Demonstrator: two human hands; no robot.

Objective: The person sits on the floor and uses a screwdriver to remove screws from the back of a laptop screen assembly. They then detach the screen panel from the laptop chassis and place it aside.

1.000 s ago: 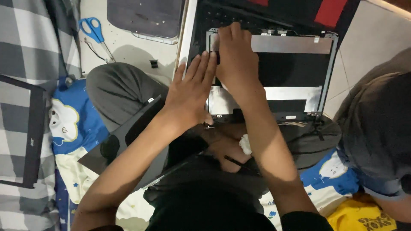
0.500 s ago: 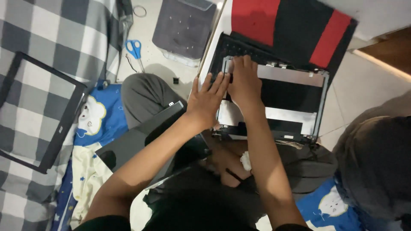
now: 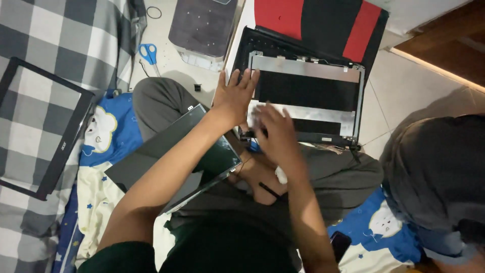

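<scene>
A laptop lid back cover (image 3: 308, 96) with a silver inner frame and black panels lies open on the floor in front of my crossed legs. My left hand (image 3: 235, 96) rests flat on its left edge, fingers spread. My right hand (image 3: 273, 134) hovers over the cover's lower left corner, blurred, fingers apart, with nothing visible in it. A loose dark screen panel (image 3: 177, 162) lies tilted on my left knee, under my left forearm.
A black screen bezel (image 3: 43, 126) lies on the checked blanket at left. Blue-handled scissors (image 3: 148, 53) and a grey laptop base (image 3: 202, 30) sit on the floor beyond. A red and black cloth (image 3: 323, 25) is behind the cover. Another person sits at right (image 3: 434, 187).
My right hand has pulled back from the cover's top left corner toward its lower left. My left hand stays on the cover's left edge. The view has shifted, showing more of the left side.
</scene>
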